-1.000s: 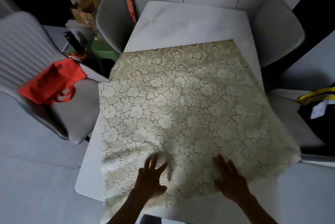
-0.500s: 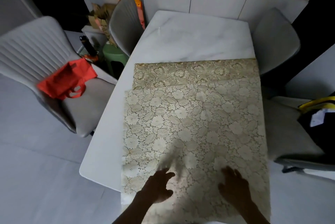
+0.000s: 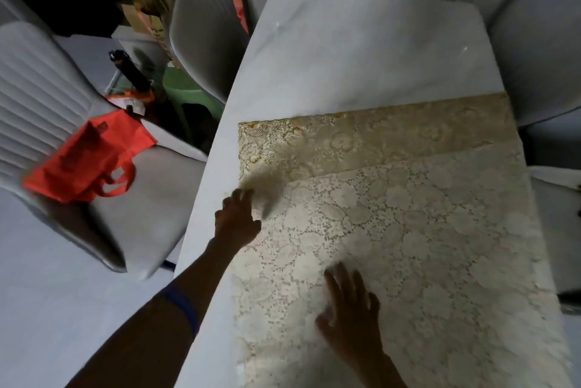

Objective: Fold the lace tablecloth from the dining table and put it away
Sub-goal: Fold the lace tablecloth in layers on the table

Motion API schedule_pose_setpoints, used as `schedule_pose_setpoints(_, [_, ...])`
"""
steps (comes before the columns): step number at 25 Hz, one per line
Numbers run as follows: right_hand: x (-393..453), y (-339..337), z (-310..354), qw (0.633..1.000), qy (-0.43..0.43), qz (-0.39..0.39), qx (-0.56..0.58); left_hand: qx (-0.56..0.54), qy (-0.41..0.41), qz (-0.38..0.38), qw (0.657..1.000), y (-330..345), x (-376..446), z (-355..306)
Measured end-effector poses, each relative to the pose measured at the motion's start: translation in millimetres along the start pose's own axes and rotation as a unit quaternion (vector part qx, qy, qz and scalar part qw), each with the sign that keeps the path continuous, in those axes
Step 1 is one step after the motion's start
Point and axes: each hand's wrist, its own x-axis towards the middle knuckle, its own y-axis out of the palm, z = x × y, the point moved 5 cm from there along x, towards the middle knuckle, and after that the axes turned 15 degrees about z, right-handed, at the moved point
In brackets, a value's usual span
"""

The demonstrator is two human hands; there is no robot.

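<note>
Under both sets of fingers lies the lace tablecloth [image 3: 408, 230], half folded on the dining table [image 3: 361, 51]. The left hand [image 3: 237, 219] reaches to the upper layer's far left corner, though blur hides whether its fingers pinch it. The right hand [image 3: 349, 309] presses flat, fingers spread. Best practice here: anchor with the right, grip that corner firmly, then match edges before creasing.

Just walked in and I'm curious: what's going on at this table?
A person is folding a lace tablecloth on the dining table. It lies partly folded, the upper layer short of the far edge. The left hand reaches its left edge; the right hand lies flat on the near part.
</note>
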Motion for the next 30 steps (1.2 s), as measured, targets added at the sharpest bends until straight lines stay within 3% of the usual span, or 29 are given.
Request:
schedule_pose_setpoints(5, [19, -9, 6, 1.0, 0.02, -0.007, -0.007, -0.07, 0.027, 0.037, 0.997, -21, 65, 24])
schedule_pose_setpoints(11, [25, -50, 20, 0.989, 0.032, -0.146, 0.013, -0.087, 0.195, -0.051, 0.976, -66, 49, -6])
schedule_pose_setpoints(15, [17, -76, 27, 0.97, 0.019, -0.227, 0.086, -0.161, 0.179, -0.13, 0.962, -136, 91, -39])
schedule_pose_setpoints(18, [10, -83, 27, 0.968, 0.012, -0.241, 0.071, -0.212, 0.131, -0.181, 0.951, -164, 127, -61])
schedule_pose_setpoints(21, [-4, -60, 26, 0.974, -0.012, -0.222, 0.031, -0.268, 0.015, -0.122, 0.956, -121, 120, -42])
schedule_pose_setpoints(22, [-13, -46, 27, 0.976, -0.025, -0.215, 0.016, -0.258, 0.01, -0.096, 0.961, -92, 101, -34])
schedule_pose_setpoints(24, [-32, -11, 30, 0.983, -0.052, -0.176, -0.008, -0.245, 0.028, -0.067, 0.967, -23, 40, -9])
schedule_pose_setpoints(28, [-68, 60, 22, 0.991, -0.075, -0.109, -0.032, -0.273, -0.099, 0.001, 0.957, 113, -119, 56])
schedule_pose_setpoints(30, [-85, 81, 17, 0.989, -0.092, -0.102, -0.049, -0.296, -0.119, 0.035, 0.947, 161, -178, 64])
